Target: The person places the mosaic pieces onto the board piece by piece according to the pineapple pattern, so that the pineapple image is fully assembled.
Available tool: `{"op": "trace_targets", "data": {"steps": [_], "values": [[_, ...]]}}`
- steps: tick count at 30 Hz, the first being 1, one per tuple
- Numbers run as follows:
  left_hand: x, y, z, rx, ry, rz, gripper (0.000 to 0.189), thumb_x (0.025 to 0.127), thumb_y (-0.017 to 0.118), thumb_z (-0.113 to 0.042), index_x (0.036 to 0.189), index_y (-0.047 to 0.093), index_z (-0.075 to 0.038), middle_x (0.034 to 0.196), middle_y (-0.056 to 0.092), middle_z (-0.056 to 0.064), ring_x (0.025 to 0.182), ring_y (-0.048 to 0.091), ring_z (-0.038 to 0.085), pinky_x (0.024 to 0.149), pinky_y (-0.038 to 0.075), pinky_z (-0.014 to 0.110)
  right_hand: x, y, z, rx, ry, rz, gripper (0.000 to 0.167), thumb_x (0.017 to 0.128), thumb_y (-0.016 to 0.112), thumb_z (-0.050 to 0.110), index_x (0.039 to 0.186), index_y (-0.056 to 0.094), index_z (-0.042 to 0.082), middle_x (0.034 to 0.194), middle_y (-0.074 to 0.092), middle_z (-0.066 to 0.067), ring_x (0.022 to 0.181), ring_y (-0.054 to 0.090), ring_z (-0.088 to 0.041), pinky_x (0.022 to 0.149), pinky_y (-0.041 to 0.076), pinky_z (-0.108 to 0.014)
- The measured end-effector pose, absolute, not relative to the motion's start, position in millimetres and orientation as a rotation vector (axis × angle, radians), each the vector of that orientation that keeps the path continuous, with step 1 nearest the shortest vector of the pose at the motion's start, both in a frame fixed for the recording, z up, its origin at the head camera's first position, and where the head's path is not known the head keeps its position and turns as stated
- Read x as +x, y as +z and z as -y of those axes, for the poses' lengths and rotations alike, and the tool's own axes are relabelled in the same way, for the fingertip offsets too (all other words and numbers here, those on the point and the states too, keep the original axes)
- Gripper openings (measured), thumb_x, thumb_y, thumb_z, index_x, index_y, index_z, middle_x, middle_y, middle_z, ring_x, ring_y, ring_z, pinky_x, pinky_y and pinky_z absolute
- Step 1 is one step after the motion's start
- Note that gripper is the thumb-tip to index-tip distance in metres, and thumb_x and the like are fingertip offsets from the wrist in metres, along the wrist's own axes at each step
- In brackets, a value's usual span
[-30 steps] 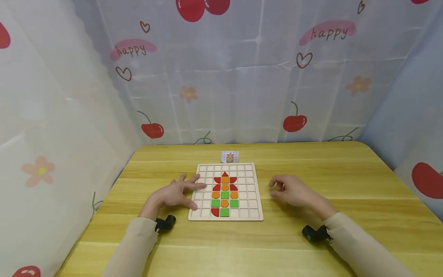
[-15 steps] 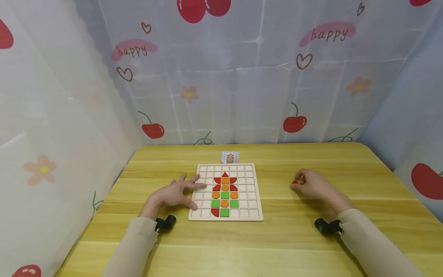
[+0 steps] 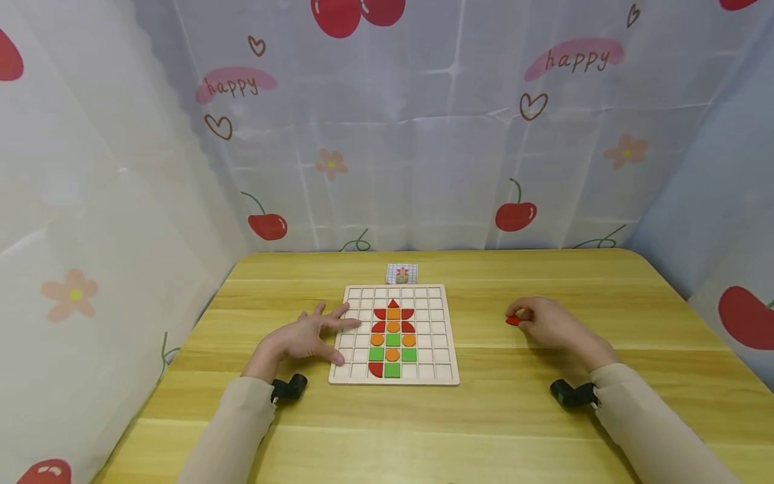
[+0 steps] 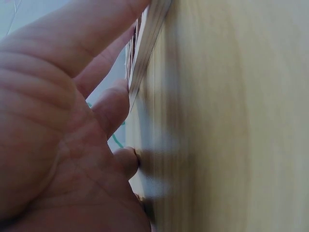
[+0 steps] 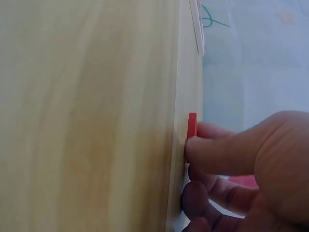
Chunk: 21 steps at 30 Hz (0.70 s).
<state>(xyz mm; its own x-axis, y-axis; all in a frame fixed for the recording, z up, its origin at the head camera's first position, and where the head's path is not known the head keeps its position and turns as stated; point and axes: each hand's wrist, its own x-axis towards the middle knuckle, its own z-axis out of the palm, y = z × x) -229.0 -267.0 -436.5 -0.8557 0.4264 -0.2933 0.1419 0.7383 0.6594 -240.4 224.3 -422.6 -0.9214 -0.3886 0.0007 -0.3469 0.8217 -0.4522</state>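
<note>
A pale wooden grid board point(image 3: 426, 340) lies on the table, with red, orange and green flat pieces set in its cells as a figure. My left hand point(image 3: 305, 336) rests at the board's left side, fingers spread, with thumb and fingertips on its edge. Well to the right of the board, my right hand point(image 3: 550, 324) pinches a small flat red piece point(image 3: 512, 321) between thumb and index finger. In the right wrist view that red piece point(image 5: 192, 124) is seen edge-on, close to the tabletop. Its full outline is partly hidden by the fingers.
Behind the board lies a small pattern card point(image 3: 402, 273) printed with a similar coloured figure on a grid. The wooden table point(image 3: 387, 430) reaches back to a curtain point(image 3: 387, 168) printed with cherries and flowers.
My right hand has moved right, away from the board, and now has a red piece in its fingers. The piece has turned to lie flatter. My left hand has stayed put.
</note>
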Motion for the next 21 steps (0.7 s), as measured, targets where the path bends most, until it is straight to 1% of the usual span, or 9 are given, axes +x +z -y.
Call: {"op": "trace_targets", "data": {"steps": [2, 4, 6, 9, 12, 14, 16, 18, 21], "values": [[-229.0, -436.0, 266.5, 0.429, 0.899, -2.512, 0.073, 0.077, 0.087, -0.04, 0.143, 0.058, -0.049, 0.173, 0.017, -0.014, 0.16, -0.016, 0.038, 0.118, -0.01, 0.077, -240.6, -422.7, -225.8, -0.604, -0.695, -2.91, 0.028, 0.091, 0.062, -0.005, 0.114, 0.072, 0.007, 0.096, 0.07, -0.014, 0.084, 0.062, -0.025, 0.074, 0.051, -0.04], [-229.1, -435.5, 266.2, 0.426, 0.895, -2.515, 0.073, 0.077, 0.088, -0.04, 0.143, 0.058, -0.049, 0.173, 0.017, -0.014, 0.16, -0.016, 0.038, 0.118, -0.01, 0.078, -241.0, -423.1, -227.2, -0.588, -0.711, -2.902, 0.029, 0.091, 0.063, -0.005, 0.116, 0.071, 0.006, 0.1, 0.069, -0.015, 0.086, 0.061, -0.026, 0.075, 0.052, -0.041], [-229.1, -434.9, 265.9, 0.426, 0.891, -2.513, 0.073, 0.077, 0.088, -0.04, 0.143, 0.058, -0.048, 0.173, 0.016, -0.014, 0.16, -0.016, 0.038, 0.118, -0.01, 0.078, -241.6, -424.6, -228.5, -0.556, -0.735, -2.891, 0.026, 0.092, 0.066, 0.001, 0.118, 0.069, 0.003, 0.102, 0.068, -0.015, 0.089, 0.061, -0.026, 0.077, 0.052, -0.04], [-228.9, -434.0, 265.9, 0.433, 0.892, -2.51, 0.073, 0.077, 0.088, -0.04, 0.143, 0.058, -0.047, 0.173, 0.016, -0.013, 0.16, -0.016, 0.038, 0.118, -0.01, 0.077, -243.2, -426.1, -228.5, -0.508, -0.768, -2.89, 0.026, 0.093, 0.073, 0.015, 0.115, 0.066, 0.001, 0.1, 0.067, -0.011, 0.088, 0.06, -0.023, 0.078, 0.051, -0.039], [-229.3, -433.7, 265.8, 0.443, 0.896, -2.506, 0.073, 0.077, 0.088, -0.039, 0.144, 0.058, -0.046, 0.173, 0.016, -0.012, 0.16, -0.016, 0.038, 0.119, -0.011, 0.076, -244.4, -427.4, -227.1, -0.502, -0.772, -2.898, 0.024, 0.093, 0.075, 0.023, 0.108, 0.068, 0.004, 0.096, 0.067, -0.006, 0.087, 0.059, -0.02, 0.078, 0.049, -0.037], [-229.4, -433.7, 266.0, 0.45, 0.894, -2.507, 0.073, 0.077, 0.087, -0.039, 0.144, 0.058, -0.046, 0.173, 0.016, -0.012, 0.16, -0.017, 0.038, 0.12, -0.012, 0.075, -244.7, -427.9, -226.4, -0.53, -0.761, -2.903, 0.02, 0.093, 0.075, 0.021, 0.106, 0.07, 0.006, 0.095, 0.068, -0.006, 0.086, 0.06, -0.019, 0.077, 0.05, -0.037], [-229.5, -433.7, 266.4, 0.45, 0.891, -2.507, 0.073, 0.078, 0.087, -0.039, 0.144, 0.057, -0.046, 0.173, 0.016, -0.012, 0.16, -0.017, 0.038, 0.12, -0.012, 0.074, -244.4, -427.8, -226.0, -0.563, -0.751, -2.9, 0.018, 0.093, 0.075, 0.017, 0.108, 0.072, 0.008, 0.097, 0.069, -0.007, 0.086, 0.061, -0.02, 0.077, 0.05, -0.037], [-229.2, -433.4, 266.9, 0.452, 0.885, -2.507, 0.074, 0.078, 0.087, -0.039, 0.145, 0.057, -0.045, 0.174, 0.016, -0.011, 0.16, -0.016, 0.038, 0.12, -0.012, 0.074, -243.8, -427.3, -225.9, -0.588, -0.745, -2.893, 0.021, 0.092, 0.075, 0.014, 0.112, 0.072, 0.007, 0.098, 0.07, -0.01, 0.087, 0.062, -0.022, 0.077, 0.051, -0.039], [-229.6, -433.3, 267.4, 0.45, 0.881, -2.504, 0.074, 0.078, 0.087, -0.039, 0.145, 0.057, -0.045, 0.174, 0.015, -0.01, 0.16, -0.016, 0.039, 0.12, -0.012, 0.074, -242.7, -426.0, -225.7, -0.6, -0.745, -2.885, 0.026, 0.092, 0.077, 0.015, 0.116, 0.072, 0.006, 0.101, 0.069, -0.012, 0.088, 0.061, -0.023, 0.078, 0.051, -0.04]]}}
